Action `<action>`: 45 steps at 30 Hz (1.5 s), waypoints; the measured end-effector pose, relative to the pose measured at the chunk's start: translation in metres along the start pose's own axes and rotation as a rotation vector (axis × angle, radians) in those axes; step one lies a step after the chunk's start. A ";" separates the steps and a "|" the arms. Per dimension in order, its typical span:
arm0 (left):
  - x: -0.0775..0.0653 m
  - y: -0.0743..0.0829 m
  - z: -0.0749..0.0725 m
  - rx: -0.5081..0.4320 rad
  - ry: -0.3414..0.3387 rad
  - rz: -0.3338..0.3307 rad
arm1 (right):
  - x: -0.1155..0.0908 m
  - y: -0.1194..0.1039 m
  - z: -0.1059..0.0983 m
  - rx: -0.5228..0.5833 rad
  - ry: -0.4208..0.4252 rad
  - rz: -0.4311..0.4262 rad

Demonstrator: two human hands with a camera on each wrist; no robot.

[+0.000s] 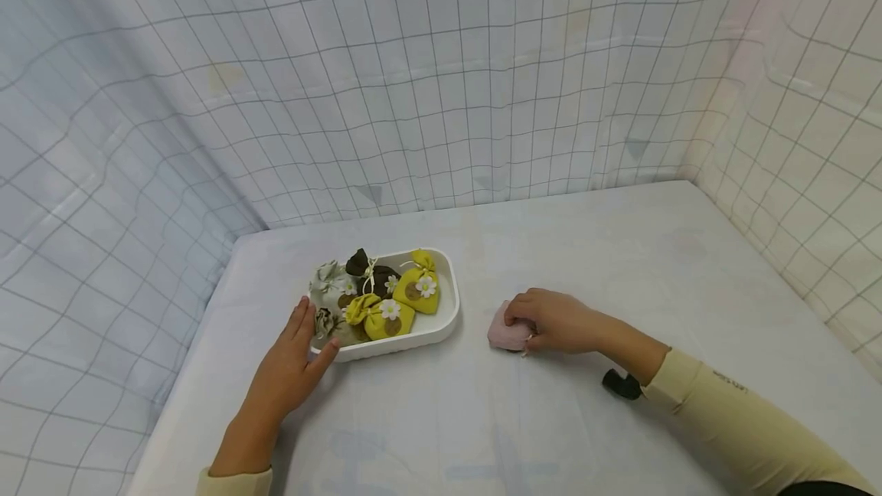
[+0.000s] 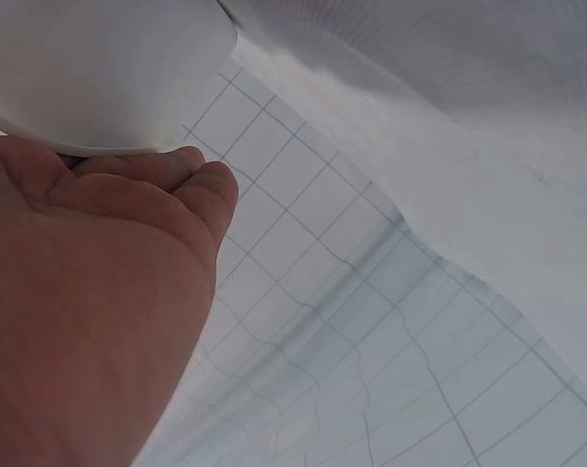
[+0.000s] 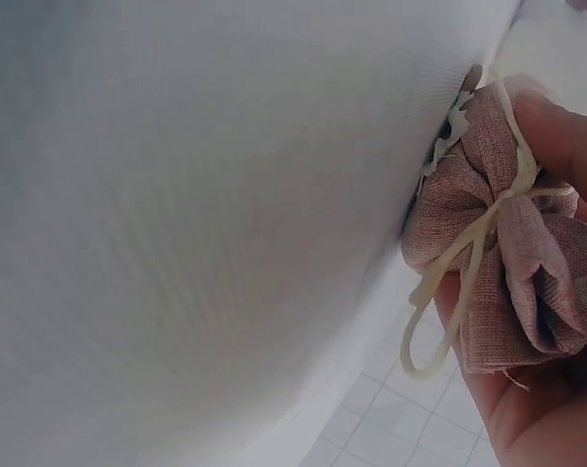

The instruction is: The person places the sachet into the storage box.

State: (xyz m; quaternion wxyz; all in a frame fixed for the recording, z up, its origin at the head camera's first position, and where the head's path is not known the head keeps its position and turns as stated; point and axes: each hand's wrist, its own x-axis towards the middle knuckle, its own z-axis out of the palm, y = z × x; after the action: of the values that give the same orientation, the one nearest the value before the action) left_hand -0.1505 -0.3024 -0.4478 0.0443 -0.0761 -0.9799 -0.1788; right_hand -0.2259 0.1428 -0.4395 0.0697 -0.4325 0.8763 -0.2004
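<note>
A pink drawstring pouch [image 1: 508, 330], tied with a cream cord, lies at the table's middle. My right hand [image 1: 560, 320] grips it from above; in the right wrist view, thumb and fingers lie on either side of the pouch [image 3: 478, 214], which touches the cloth. To the left stands a white oval tray [image 1: 449, 305]. My left hand [image 1: 289, 362] rests against the tray's left end, its fingers extended. Inside the tray are yellow pouches [image 1: 390, 321] with white flowers, a dark brown pouch [image 1: 379, 279] and grey-green pouches [image 1: 332, 282].
A small black object [image 1: 622, 384] lies on the table beneath the right forearm, partly hidden by the sleeve. White cloth covers the table [image 1: 441, 435]. Grid-patterned curtains [image 1: 441, 98] hang behind it and along both sides.
</note>
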 end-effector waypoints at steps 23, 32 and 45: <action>-0.001 0.002 -0.001 -0.002 0.020 0.013 | 0.022 0.028 -0.065 0.311 -0.032 0.122; -0.003 0.000 0.001 -0.010 0.014 0.001 | 0.039 0.029 -0.088 0.373 -0.184 0.115; -0.003 0.002 0.001 -0.008 0.011 -0.004 | 0.085 0.023 -0.108 0.407 -0.402 0.062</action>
State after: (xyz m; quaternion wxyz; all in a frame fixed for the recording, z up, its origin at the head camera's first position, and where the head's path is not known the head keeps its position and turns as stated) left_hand -0.1476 -0.3008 -0.4484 0.0493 -0.0731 -0.9791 -0.1830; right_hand -0.3272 0.1196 -0.3464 0.3333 -0.4136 0.7996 -0.2802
